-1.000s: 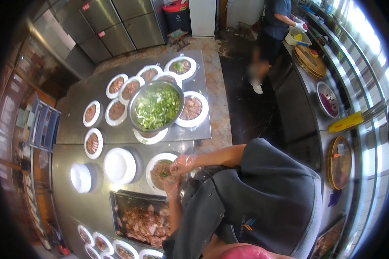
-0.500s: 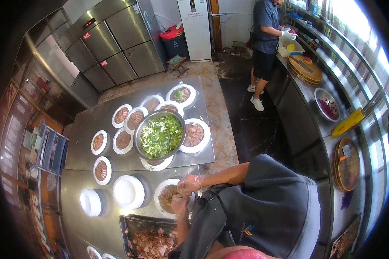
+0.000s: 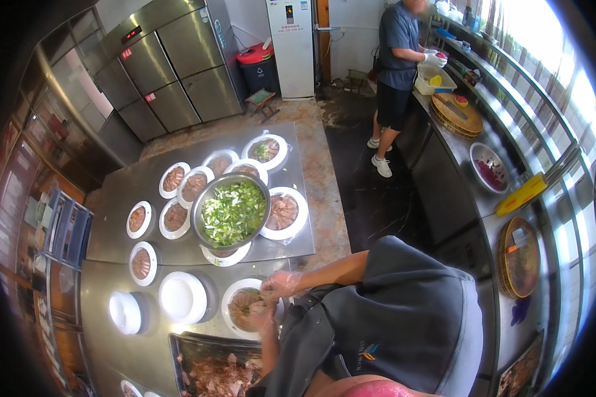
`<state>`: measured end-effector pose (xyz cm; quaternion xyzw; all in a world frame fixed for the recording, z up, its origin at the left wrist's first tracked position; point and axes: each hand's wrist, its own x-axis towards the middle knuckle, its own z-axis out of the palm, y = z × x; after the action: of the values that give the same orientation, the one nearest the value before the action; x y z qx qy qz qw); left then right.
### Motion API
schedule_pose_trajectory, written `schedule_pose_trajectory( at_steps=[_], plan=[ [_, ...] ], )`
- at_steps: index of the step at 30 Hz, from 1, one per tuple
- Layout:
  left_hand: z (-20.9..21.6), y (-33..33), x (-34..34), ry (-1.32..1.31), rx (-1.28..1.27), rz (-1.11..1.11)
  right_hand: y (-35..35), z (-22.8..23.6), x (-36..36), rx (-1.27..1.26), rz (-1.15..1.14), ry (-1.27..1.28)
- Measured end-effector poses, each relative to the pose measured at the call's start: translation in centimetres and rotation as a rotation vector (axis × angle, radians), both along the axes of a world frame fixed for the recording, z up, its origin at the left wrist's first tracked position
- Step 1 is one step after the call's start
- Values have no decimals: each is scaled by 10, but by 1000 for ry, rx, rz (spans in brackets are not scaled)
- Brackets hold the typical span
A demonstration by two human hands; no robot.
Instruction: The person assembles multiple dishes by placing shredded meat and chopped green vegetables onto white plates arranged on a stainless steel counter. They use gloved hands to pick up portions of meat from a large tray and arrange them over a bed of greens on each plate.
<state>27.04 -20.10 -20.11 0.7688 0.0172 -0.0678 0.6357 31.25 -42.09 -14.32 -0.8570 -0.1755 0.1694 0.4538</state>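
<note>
A white plate (image 3: 228, 323) with sliced meat (image 3: 244, 302) laid out in it stands at the near part of the steel table. Over its right side my right hand (image 3: 280, 284), in a thin clear glove, has its fingers closed on meat slices. My left hand (image 3: 263, 313) is just below it, fingers curled on meat slices at the plate; its fingertips are partly hidden. Close by my left forearm lies a black tray (image 3: 176, 354) holding loose meat pieces (image 3: 222, 377). Stacked empty white plates (image 3: 183, 297) sit left of the plate.
A steel bowl of chopped green onion (image 3: 232, 213) rests among several plates of sliced meat (image 3: 175, 217). Another white stack (image 3: 124, 312) stands at left. A co-worker (image 3: 397, 73) stands at the right counter, near round chopping boards (image 3: 458, 112) and a bowl of purple pieces (image 3: 489, 167).
The whole view has shifted slightly, so the table and plates sit further left. My hands have moved a little lower onto the meat on the plate. The co-worker stays at the counter.
</note>
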Motion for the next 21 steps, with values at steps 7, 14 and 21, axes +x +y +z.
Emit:
schedule_pose_trajectory(
  at_steps=[7, 14, 21],
  plan=[
    [-18, 13, -4, -280, 149, -1, 8, -37, 3, -153, 82, -138],
    [13, 52, -66, 259, -127, 314, 35, -17, 3, -77, -35, 105],
    [30, 55, -91, 378, -319, 576, 65, -6, 17, -167, 92, 46]
  ],
)
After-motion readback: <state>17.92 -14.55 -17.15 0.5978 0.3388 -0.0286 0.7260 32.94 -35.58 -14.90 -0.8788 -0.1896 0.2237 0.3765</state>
